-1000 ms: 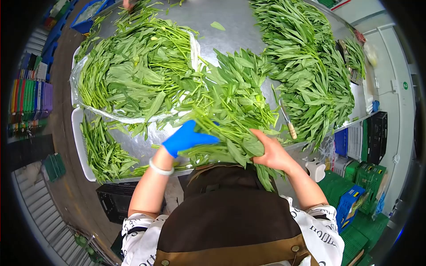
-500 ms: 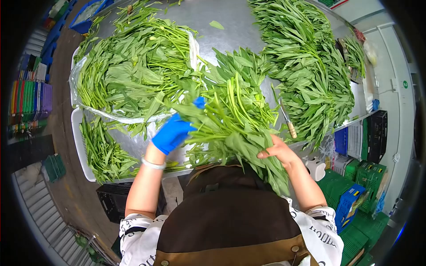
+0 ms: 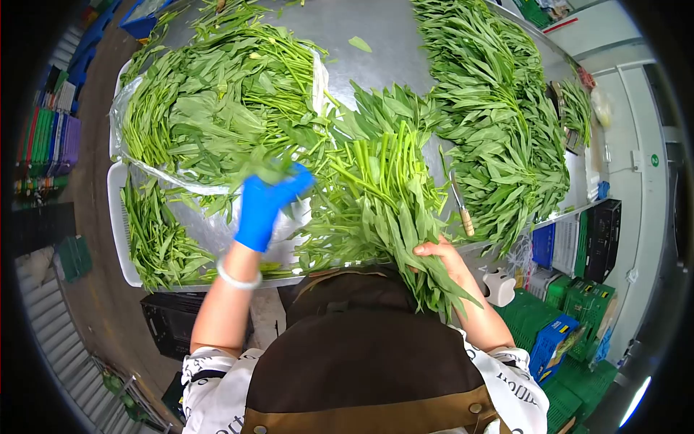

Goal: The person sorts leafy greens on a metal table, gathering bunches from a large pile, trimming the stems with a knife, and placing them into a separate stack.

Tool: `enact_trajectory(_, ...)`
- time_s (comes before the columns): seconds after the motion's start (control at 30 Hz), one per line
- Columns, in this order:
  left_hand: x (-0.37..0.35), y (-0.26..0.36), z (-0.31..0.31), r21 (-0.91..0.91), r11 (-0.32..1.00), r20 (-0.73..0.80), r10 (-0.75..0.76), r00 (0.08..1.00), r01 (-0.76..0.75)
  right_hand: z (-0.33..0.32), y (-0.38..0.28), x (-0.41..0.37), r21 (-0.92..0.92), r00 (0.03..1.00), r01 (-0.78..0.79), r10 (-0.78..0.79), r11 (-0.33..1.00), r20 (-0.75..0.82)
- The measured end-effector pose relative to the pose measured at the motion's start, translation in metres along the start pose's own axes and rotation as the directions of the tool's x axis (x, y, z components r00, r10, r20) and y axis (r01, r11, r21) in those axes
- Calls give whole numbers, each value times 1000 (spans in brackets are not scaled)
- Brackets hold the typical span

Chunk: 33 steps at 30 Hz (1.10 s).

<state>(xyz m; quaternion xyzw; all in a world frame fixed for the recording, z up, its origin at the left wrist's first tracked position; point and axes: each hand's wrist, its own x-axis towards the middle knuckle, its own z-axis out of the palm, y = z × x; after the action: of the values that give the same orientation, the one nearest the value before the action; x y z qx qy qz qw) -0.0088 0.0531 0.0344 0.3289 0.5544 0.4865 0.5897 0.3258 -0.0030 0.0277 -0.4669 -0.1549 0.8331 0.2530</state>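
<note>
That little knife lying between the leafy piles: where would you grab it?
Probably by its wooden handle, reaching in from the near edge of the table: the knife lies flat, handle toward that edge, blade pointing away.

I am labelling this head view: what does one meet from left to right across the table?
white tray with greens → left hand in blue glove → bunch of greens → wooden-handled knife → large pile of greens

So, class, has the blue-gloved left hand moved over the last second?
Yes. The left hand went leftward, farther from the knife, toward the heap of greens; the right hand holds the bundle of greens.
</note>
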Motion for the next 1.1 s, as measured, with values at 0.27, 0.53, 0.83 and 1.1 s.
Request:
enact_trajectory(0.27, -8, -66, 53, 733, 623, 319, 41, 947, -273, 16, -1, 4, -115, 992, 21, -35, 993, -121)
enact_trajectory(0.53, 41, -12, -24, -337, 941, -246, -109, 963, 21, 0, 1, -9, -60, 998, -43, 40, 997, -46)
enact_trajectory(0.83, -9, -16, 36, 290, 957, 322, -96, 942, -1, 15, 1, 4, -23, 995, -39, 37, 999, -88)
enact_trajectory(1.1, 38, -7, -14, 3, 1000, -277, 5, 961, -5, -5, 1, -14, 56, 997, -4, 8, 998, -71)
